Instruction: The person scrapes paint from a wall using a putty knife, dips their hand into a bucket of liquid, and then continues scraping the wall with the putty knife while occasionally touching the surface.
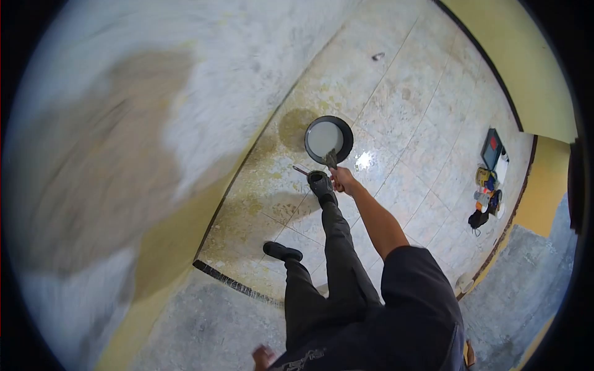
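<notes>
My right hand (pixel 342 180) is closed around the handle of a dark paint brush (pixel 332 159). The brush's wide head reaches over the near rim of a round black bucket (pixel 348 140), which holds a whitish liquid (pixel 323 137). Close to my forward shoe (pixel 319 183), a thin stick-like tool (pixel 300 169) lies partly hidden on the floor. My left hand (pixel 263 357) shows at the bottom edge beside my dark shirt, blurred and partly cut off, so its fingers do not read clearly.
The tiled floor (pixel 408 123) is splattered and has a wet shine. At left rises a wall (pixel 216 68) with a large brown patch over white. Along the right side sit a dark tray (pixel 492 148) and several small items (pixel 486 185). A small dark object (pixel 378 56) lies farther off.
</notes>
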Action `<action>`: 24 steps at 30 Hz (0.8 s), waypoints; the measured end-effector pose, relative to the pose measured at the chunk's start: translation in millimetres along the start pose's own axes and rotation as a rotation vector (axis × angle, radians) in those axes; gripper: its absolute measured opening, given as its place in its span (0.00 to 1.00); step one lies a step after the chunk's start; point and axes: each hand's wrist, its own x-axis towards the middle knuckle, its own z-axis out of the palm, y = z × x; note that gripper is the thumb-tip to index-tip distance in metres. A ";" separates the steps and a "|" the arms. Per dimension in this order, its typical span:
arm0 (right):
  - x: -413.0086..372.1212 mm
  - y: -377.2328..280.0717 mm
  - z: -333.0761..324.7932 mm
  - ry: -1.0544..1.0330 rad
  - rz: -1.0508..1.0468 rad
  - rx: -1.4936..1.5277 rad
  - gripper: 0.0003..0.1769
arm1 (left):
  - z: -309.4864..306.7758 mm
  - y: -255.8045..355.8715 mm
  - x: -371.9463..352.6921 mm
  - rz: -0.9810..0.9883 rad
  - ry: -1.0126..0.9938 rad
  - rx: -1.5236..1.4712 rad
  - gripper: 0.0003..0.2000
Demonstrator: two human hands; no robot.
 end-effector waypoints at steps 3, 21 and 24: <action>119.8 -12.8 -21.7 -0.090 0.171 0.005 0.17 | -0.3 36.8 63.9 -0.161 -0.055 0.037 0.15; 243.1 54.4 -68.3 -0.049 -0.205 -0.910 0.19 | -1.6 177.4 156.7 -0.685 -0.135 0.072 0.11; 156.1 -9.4 -73.0 -0.043 0.173 -0.380 0.16 | -5.0 181.3 121.8 -0.727 -0.149 0.050 0.11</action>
